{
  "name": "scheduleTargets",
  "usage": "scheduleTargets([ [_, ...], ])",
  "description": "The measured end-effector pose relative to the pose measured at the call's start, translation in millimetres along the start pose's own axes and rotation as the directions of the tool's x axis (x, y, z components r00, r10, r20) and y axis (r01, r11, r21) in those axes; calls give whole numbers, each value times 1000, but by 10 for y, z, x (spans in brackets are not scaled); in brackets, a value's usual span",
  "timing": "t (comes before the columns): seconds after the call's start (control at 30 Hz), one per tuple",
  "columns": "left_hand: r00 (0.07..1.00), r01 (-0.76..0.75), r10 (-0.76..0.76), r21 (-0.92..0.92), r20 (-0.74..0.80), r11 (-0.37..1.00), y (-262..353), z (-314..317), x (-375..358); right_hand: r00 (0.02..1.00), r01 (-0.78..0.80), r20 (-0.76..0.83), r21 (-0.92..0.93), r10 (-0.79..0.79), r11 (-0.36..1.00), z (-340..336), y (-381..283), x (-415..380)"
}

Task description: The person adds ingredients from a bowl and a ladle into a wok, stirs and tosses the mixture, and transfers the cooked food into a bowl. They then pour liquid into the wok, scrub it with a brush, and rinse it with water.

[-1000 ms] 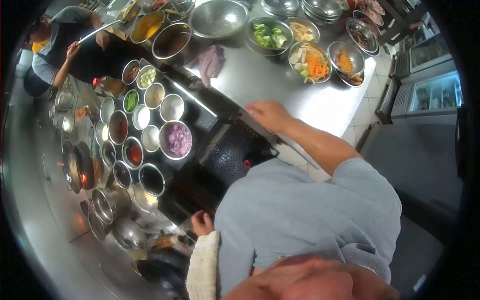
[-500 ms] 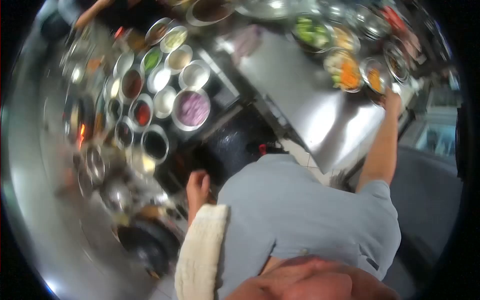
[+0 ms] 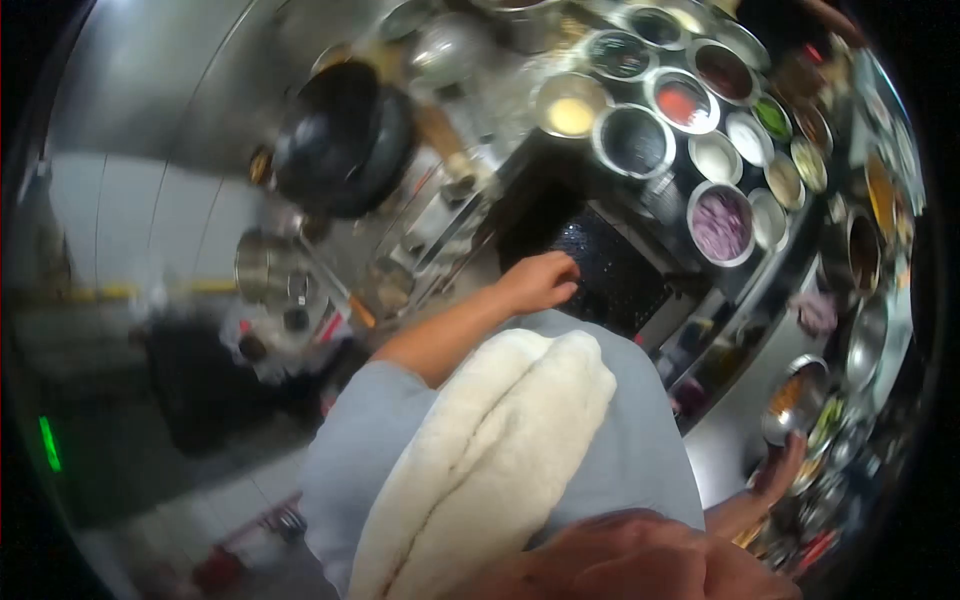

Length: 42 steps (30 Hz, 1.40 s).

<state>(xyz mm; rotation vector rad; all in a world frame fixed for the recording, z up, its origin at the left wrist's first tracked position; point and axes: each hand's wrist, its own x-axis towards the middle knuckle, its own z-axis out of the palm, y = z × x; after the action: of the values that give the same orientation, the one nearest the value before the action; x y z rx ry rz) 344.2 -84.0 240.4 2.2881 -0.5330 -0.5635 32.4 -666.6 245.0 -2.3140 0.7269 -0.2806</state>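
At the right, my right hand grips the lower rim of a metal bowl that has orange pieces inside. The bowl is tilted and lies over the steel counter. My left hand hangs in front of my body with its fingers curled, near a dark wet surface; nothing shows in it. A white towel lies over my left shoulder.
Several bowls stand at the upper right, among them chopped purple onion and something red. A black wok is at the upper left. A pink cloth lies on the counter. Another person's arm shows at the top right.
The view has swung left, so the bowls and counter now appear further right. My right hand has lifted the metal bowl with orange pieces away from the other bowls.
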Motion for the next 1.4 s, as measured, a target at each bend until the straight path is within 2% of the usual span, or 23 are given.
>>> scheduleTargets([
  [0.03,999,-27,26,-35,-20,999,-16,-79,-78,944,318,167,-214,-286,924,265,-473,306],
  [0.07,998,-6,3,-48,-65,999,-17,-131,-176,997,74,19,182,-79,980,816,-627,505],
  [0.1,992,88,-107,-256,-61,963,-17,-169,-279,941,168,279,111,-193,980,1112,-978,802],
  [0.13,978,167,-206,-453,-38,876,-53,-202,-397,941,-137,336,506,-48,852,1588,-1707,851],
  [0.17,971,166,-226,-467,-76,869,-111,-205,-500,862,-199,506,404,-36,893,1851,-2370,914],
  [0.23,947,31,-290,-863,-135,503,-233,-194,-662,754,-387,657,438,4,812,2669,-3175,906],
  [0.33,874,-101,-358,-845,-327,525,-409,-559,-1003,610,-474,778,510,-150,717,3482,-4724,506],
  [0.43,785,-152,-453,-839,-424,522,-852,-718,-1524,501,-306,777,571,-381,761,4541,-5723,562],
  [0.47,736,-150,-506,-837,-450,526,-960,-740,-1742,542,120,640,583,-545,803,4874,-6170,589],
  [0.5,716,-171,-517,-836,-469,521,-1030,-770,-1951,450,423,422,676,-787,604,5207,-6629,584],
  [0.57,593,-192,-654,-871,-470,452,-1139,-770,-2360,415,619,376,550,-828,560,5817,-7528,415],
  [0.6,570,-207,-668,-871,-478,446,-1218,-719,-2551,361,774,142,506,-922,381,6135,-7889,236],
  [0.67,434,-184,-768,-880,-472,437,-1392,-581,-2862,82,897,-86,440,-993,36,6898,-8284,64],
  [0.73,354,-212,-823,-895,-444,392,-1410,-484,-3097,-114,939,126,338,-985,-66,7665,-8336,78],
  [0.77,293,-229,-863,-907,-411,354,-1441,-455,-3153,83,962,590,165,-803,220,7853,-8420,-20],
  [0.8,302,-222,-860,-907,-412,357,-1480,-426,-3190,-25,1000,596,29,-802,-9,8722,-8262,311],
  [0.93,379,-219,-880,-951,-288,217,-1577,-493,-3163,70,997,428,-40,-901,58,7786,-8612,203],
  [1.03,645,-6,-694,-911,-319,413,-1663,-893,-2820,424,878,279,105,-862,466,7360,-8502,553],
  [1.1,815,-35,-497,-881,-298,472,-1590,-1184,-2397,776,335,285,569,-563,751,6161,-8050,469],
  [1.2,962,-10,-224,-846,-152,533,-1549,-1446,-1723,910,169,145,726,-388,667,5090,-6788,750],
  [1.27,991,86,-132,-834,16,545,-1588,-1393,-1289,983,143,3,612,-183,777,4136,-5718,702],
  [1.37,974,132,42,-714,221,688,-983,-1357,-649,916,-74,-294,546,274,835,3106,-4063,548],
  [1.4,963,126,78,-689,257,714,-790,-1290,-493,854,-67,-433,454,286,888,2741,-3600,374],
])
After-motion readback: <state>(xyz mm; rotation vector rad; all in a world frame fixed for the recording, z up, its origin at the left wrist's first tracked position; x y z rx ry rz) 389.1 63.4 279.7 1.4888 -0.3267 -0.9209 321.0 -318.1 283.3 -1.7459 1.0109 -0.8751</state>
